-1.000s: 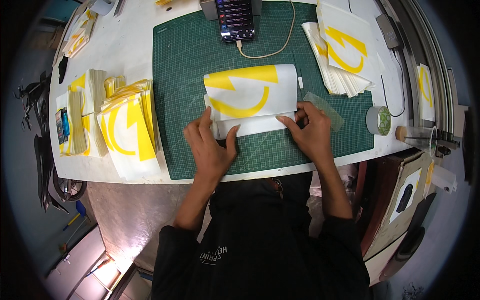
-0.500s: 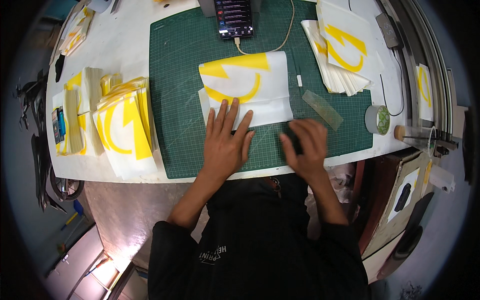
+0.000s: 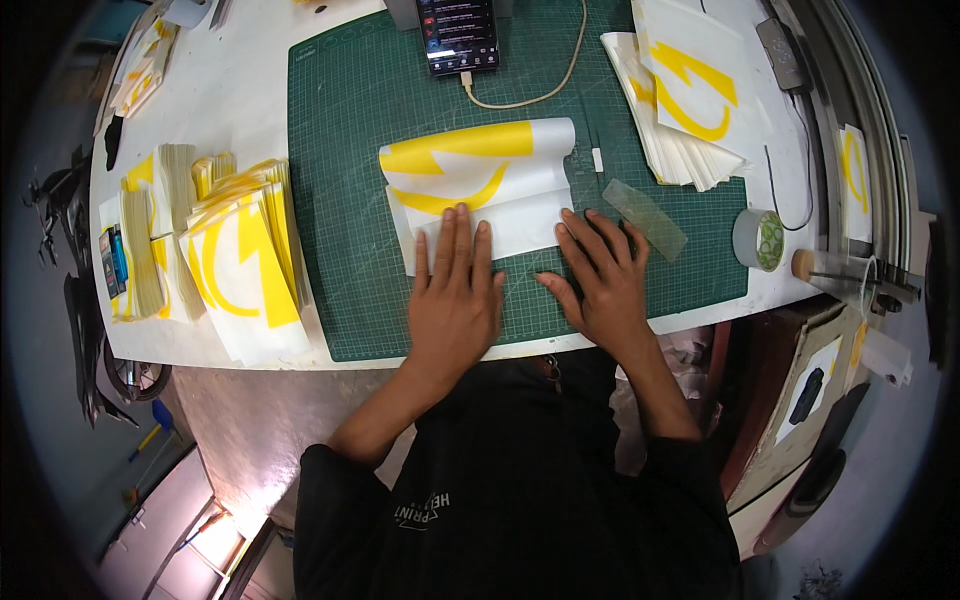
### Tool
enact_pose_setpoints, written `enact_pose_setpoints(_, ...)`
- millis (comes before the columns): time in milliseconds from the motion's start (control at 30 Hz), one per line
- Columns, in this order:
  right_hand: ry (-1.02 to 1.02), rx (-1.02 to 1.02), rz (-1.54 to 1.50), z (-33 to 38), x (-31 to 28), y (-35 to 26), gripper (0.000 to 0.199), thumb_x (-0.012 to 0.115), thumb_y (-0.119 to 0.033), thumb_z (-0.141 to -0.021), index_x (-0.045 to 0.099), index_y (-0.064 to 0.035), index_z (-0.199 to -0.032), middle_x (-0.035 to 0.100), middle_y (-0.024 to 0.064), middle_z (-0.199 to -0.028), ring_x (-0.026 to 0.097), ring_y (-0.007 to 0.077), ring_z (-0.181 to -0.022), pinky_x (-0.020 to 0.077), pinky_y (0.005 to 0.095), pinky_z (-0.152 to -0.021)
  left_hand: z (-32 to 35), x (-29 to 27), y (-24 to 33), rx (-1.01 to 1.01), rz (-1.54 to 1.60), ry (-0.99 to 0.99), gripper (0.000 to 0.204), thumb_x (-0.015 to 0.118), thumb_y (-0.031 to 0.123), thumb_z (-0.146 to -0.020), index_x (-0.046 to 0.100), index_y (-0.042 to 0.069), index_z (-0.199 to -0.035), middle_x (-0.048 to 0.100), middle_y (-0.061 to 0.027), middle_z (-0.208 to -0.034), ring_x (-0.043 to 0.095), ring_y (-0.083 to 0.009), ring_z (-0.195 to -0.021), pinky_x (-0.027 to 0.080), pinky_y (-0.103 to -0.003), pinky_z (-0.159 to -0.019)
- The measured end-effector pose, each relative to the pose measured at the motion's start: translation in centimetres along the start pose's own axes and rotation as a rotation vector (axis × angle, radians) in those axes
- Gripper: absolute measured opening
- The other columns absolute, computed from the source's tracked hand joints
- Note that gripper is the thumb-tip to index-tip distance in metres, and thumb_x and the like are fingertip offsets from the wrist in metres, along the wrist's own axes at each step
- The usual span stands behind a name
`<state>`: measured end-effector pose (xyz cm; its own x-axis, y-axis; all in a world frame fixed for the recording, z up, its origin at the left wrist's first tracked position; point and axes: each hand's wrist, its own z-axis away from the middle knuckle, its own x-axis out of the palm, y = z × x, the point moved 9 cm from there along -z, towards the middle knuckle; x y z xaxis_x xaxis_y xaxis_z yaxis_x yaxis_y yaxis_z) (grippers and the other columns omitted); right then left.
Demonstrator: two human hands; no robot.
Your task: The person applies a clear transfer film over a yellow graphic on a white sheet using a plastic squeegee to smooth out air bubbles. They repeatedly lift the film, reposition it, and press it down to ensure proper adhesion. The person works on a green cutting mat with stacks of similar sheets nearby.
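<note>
Sheet [image 3: 490, 190]: one, folded.
Left grip [image 3: 452, 298]: apart, touched sheet's 7 o'clock.
Right grip [image 3: 606, 280]: apart, touched its 4 o'clock.
Phone [image 3: 457, 38]: one.

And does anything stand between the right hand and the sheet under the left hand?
Nothing visible does: the right hand is at the right edge of the sheet. The translucent strip lies farther right, not between them.

A white, paper-like rectangular sheet [image 3: 500, 183] with bold yellow print lies folded on the green gridded cutting mat [image 3: 345, 200], far fold softly rounded, a crease crossing its nearer part.
</note>
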<state>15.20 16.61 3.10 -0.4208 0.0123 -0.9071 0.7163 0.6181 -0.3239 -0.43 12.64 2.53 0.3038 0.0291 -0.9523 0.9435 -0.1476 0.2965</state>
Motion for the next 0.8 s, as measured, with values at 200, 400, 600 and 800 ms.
enact_pose_setpoints(200, -0.06, 0.002, -0.075, -0.4, -0.7, 0.7, 0.053, 0.077, -0.037, -0.094, 0.069, -0.0026, -0.133, 0.062, 0.0089, -0.148, 0.053, 0.0313, -0.139, 0.0295, 0.0605, -0.117, 0.0, 1.8, 1.1, 0.033, 0.067, -0.056, 0.075, 0.062, 0.036, -0.105, 0.035, -0.001, -0.163, 0.027, -0.0321, -0.17, 0.028, -0.0487, -0.159, 0.023, -0.066, -0.126)
enact_pose_setpoints(400, 0.039, 0.016, -0.209, 0.2, -1.9, -0.1, 0.045, 0.074, -0.028, -0.096, 0.07, -0.0011, -0.131, 0.066, 0.0133, -0.143, 0.058, 0.0315, -0.139, 0.0302, 0.0579, -0.121, -0.1, 1.7, 1.1, 0.026, 0.073, -0.09, 0.073, 0.06, 0.037, -0.105, 0.036, 0.0, -0.164, 0.028, -0.0308, -0.17, 0.027, -0.048, -0.159, 0.021, -0.067, -0.126)
enact_pose_setpoints(600, -0.13, -0.016, -0.113, 0.7, 1.2, -2.1, 0.05, 0.068, -0.032, -0.101, 0.065, -0.0033, -0.142, 0.059, 0.0118, -0.154, 0.05, 0.0269, -0.149, 0.0249, 0.064, -0.126, 0.0, 1.8, 1.0, 0.017, 0.08, -0.101, 0.074, 0.06, 0.04, -0.104, 0.038, 0.002, -0.163, 0.031, -0.0295, -0.17, 0.028, -0.0455, -0.159, 0.021, -0.065, -0.127)
enact_pose_setpoints(800, -0.166, -0.011, -0.095, 0.9, 1.6, -2.0, 0.052, 0.067, -0.035, -0.103, 0.064, -0.0041, -0.145, 0.059, 0.0099, -0.155, 0.049, 0.0272, -0.15, 0.021, 0.069, -0.126, 0.2, 1.6, 0.5, 0.011, 0.108, -0.089, 0.074, 0.059, 0.043, -0.104, 0.039, 0.005, -0.164, 0.032, -0.0239, -0.171, 0.028, -0.0397, -0.161, 0.021, -0.06, -0.128)
